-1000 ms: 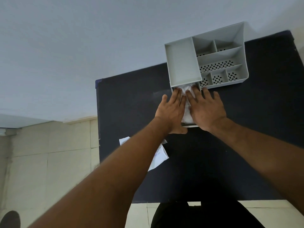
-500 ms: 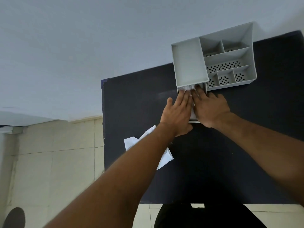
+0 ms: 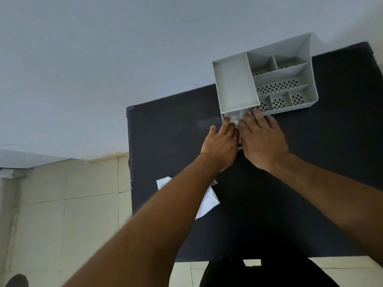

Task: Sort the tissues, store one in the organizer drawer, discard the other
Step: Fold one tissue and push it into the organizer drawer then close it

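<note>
A grey organizer (image 3: 236, 83) with several compartments stands at the far side of the dark table (image 3: 170, 125). Its drawer (image 3: 228, 115) sticks out a little at the front, and a white tissue (image 3: 236, 119) lies inside it. My left hand (image 3: 220, 145) and my right hand (image 3: 262, 139) lie side by side, flat over the drawer, fingers straight and pressing on the tissue. A second white tissue (image 3: 208, 201) lies crumpled on the table nearer to me, partly hidden under my left forearm.
The organizer sits against a pale wall (image 3: 103, 59). The table's left edge drops to a tiled floor (image 3: 62, 204). My dark clothing (image 3: 259, 274) shows at the table's near edge.
The drawer has slid further into the organizer under both hands, so less of the tissue shows. Both hands have moved forward toward the organizer.
</note>
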`<state>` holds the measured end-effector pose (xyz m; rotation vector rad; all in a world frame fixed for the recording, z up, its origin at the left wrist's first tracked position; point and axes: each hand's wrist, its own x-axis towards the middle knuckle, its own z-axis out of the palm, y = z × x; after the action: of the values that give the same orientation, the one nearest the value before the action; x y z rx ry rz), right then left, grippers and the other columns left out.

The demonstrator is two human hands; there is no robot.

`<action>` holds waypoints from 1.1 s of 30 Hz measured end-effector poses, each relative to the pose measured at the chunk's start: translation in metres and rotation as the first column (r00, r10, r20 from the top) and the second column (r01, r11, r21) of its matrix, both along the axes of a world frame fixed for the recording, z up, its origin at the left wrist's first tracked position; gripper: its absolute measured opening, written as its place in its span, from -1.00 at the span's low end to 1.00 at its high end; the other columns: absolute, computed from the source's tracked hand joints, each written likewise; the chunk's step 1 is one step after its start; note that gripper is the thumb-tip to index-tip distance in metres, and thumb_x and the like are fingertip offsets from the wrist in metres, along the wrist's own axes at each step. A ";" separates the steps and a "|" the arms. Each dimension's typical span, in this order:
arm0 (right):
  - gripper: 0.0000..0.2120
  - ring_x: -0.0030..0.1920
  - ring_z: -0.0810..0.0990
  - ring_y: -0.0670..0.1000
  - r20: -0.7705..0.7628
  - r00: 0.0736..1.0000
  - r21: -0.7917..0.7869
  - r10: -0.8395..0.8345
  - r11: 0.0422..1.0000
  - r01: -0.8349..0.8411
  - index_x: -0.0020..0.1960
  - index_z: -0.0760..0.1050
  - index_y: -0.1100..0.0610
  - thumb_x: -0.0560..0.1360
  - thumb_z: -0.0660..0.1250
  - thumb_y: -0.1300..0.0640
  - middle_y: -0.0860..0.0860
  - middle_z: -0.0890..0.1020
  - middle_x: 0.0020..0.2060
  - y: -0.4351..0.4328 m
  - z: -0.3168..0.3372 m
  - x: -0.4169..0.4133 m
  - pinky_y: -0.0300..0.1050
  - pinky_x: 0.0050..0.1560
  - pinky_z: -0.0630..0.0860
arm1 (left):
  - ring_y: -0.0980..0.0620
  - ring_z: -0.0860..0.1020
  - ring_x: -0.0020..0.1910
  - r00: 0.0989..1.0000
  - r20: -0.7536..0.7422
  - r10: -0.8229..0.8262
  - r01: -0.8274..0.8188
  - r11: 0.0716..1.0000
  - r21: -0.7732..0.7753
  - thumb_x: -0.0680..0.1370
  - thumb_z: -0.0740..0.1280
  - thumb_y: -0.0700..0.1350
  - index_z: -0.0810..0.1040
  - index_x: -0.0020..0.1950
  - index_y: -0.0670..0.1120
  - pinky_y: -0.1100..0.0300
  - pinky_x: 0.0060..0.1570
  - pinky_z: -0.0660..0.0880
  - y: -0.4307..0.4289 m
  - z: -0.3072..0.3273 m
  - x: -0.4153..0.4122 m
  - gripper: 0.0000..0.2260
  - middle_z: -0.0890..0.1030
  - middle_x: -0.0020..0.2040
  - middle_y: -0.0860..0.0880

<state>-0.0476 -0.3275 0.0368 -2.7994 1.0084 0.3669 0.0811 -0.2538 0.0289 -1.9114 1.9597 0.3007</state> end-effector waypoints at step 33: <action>-0.31 0.60 0.10 0.17 -0.143 0.986 0.089 0.080 0.994 -0.068 0.60 0.04 0.25 0.62 0.08 -0.12 0.21 0.16 0.59 0.020 0.011 -0.005 0.15 0.60 -0.10 | -0.15 -0.13 0.62 0.987 0.002 0.158 -0.158 0.987 0.015 0.64 0.24 0.08 0.07 0.62 -0.16 -0.28 0.44 0.15 -0.007 0.002 -0.012 -0.34 0.13 0.62 -0.15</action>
<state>-0.0530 -0.3076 0.0479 -2.7736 0.8953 0.6179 0.0693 -0.2611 0.0309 -2.0606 1.8027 0.3575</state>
